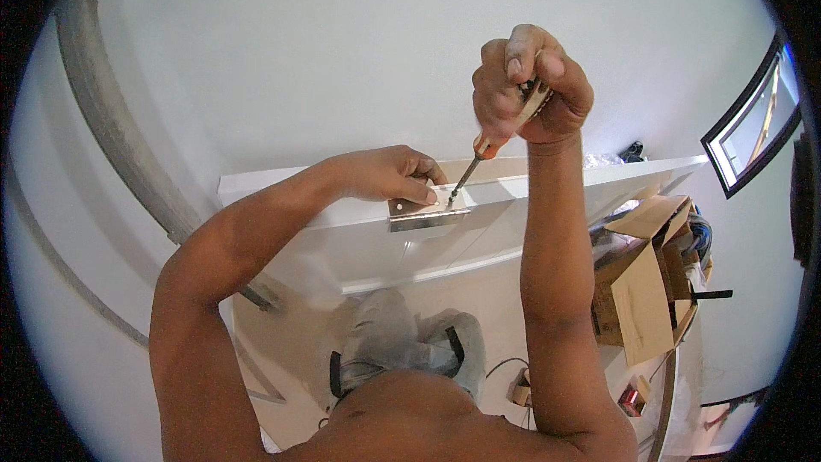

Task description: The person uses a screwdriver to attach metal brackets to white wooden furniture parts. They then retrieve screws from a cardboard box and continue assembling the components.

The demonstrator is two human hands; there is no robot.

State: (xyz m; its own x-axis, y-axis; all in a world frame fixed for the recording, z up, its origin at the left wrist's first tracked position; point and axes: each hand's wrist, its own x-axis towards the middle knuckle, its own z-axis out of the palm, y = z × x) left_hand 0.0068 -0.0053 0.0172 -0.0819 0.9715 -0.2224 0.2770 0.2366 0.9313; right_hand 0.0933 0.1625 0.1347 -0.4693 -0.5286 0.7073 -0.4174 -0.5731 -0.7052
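A silvery metal hinge [425,222] with screw holes lies on the top edge of a white door panel [342,212]. My left hand [395,174] is closed at the hinge, its thumb pressing on the plate and its fingers bent over the edge. Above and to the right, my right hand [532,85] is wrapped round the handle of a screwdriver [487,146]. The tool slants down to the left, with its dark tip at a screw on the hinge plate beside my left thumb. The fingers of my right hand hide part of the handle.
An open cardboard box [643,291] stands on the floor at the right, coiled cables at its back. Small boxes [631,398] lie nearer me. A grey post [111,111] curves down on the left. A dark-framed window [757,120] is at far right.
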